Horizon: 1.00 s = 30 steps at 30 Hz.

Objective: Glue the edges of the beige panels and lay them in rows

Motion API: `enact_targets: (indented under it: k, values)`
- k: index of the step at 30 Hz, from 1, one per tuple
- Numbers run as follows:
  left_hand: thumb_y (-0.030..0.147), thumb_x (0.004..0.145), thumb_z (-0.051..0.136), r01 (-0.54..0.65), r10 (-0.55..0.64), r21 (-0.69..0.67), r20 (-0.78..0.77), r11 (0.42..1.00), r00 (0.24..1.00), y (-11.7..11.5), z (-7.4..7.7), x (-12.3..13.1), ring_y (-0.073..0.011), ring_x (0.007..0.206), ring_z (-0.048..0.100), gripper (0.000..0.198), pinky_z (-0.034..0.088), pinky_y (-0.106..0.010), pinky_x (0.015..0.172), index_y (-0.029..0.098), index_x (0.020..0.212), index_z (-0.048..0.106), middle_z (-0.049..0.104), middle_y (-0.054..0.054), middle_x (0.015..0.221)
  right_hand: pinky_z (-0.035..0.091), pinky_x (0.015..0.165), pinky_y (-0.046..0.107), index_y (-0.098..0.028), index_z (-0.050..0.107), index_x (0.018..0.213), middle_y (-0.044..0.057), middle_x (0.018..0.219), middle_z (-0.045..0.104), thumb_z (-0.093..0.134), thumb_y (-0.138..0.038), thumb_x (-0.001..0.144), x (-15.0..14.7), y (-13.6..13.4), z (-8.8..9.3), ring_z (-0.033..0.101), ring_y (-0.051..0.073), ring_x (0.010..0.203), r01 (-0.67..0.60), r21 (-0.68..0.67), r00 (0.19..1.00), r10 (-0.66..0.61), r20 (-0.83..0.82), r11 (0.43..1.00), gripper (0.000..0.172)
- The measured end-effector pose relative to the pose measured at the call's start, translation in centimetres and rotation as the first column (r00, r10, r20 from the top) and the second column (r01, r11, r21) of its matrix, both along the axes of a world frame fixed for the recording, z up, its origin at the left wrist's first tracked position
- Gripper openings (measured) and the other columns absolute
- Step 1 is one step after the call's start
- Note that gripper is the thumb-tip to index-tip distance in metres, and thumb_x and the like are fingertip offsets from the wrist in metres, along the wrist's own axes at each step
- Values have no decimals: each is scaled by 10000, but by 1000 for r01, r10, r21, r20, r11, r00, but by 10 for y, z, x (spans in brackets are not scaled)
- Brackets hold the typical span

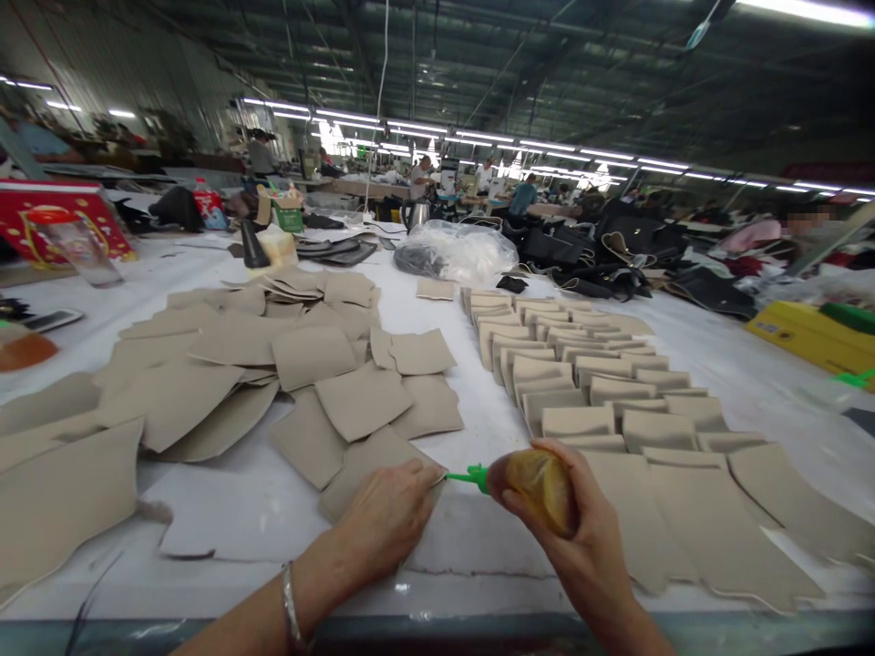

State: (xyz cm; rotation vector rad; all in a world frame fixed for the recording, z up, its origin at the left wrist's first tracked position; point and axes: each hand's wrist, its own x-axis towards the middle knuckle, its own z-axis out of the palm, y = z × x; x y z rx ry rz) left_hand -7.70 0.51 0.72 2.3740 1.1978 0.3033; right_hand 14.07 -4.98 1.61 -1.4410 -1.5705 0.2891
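Observation:
My right hand (581,538) grips a yellow squeeze bottle (543,487) with a green nozzle (468,476) that points left. The nozzle tip meets the edge of a beige cut piece (355,474) lying on the white table (260,510). My left hand (386,519) rests palm down on that same piece, fingers curled and pressed on its near edge. A metal bangle sits on my left wrist.
Loose beige pieces (225,364) are scattered over the left half of the table. Overlapping rows of beige pieces (581,383) lie to the right. A clear plastic bag (458,251), black bags (615,246) and a yellow box (810,333) stand farther back. Other people work at distant tables.

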Motion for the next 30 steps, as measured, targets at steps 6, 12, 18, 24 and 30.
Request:
enact_targets:
  k: [6,12,18,24,30]
  values:
    - [165,896,341,-8,8,-26,14,1000,1000,1,-1,0,-205,880,627,347,456,-299,794,254,1121,590,652,-33,946,444,834,322,-258,501,1148,25,1061,565,699,-427,809,0,-2,-1,560,229,928,14,5,1000,-14,-10,1000,428]
    - [163,885,353,20,-17,-47,53,999,998,1,0,0,-204,935,622,342,458,-309,857,241,1107,601,657,-36,1002,453,854,301,-250,496,1172,31,1085,570,697,-377,814,6,-6,-8,564,227,969,-16,60,998,12,57,998,430]
    - [147,861,358,12,-10,-50,39,999,999,1,3,0,-217,951,621,374,467,-331,867,233,1135,597,659,-40,1020,466,812,259,-261,506,1149,15,1063,573,686,-410,819,5,-4,-6,574,205,943,-1,42,1000,1,9,999,404]
    - [147,854,362,15,-13,-46,47,999,999,1,4,-2,-214,928,625,374,470,-329,848,244,1133,590,660,-29,1001,469,819,271,-257,502,1155,21,1061,569,680,-409,824,6,-7,-8,573,211,934,1,35,1000,-1,3,999,405]
    - [164,869,359,15,-12,-49,54,999,998,0,5,-2,-203,939,622,351,461,-310,856,246,1119,592,664,-27,996,472,799,271,-252,506,1154,24,1061,569,689,-410,815,6,-9,-11,568,215,929,3,4,997,-2,-82,1000,417]
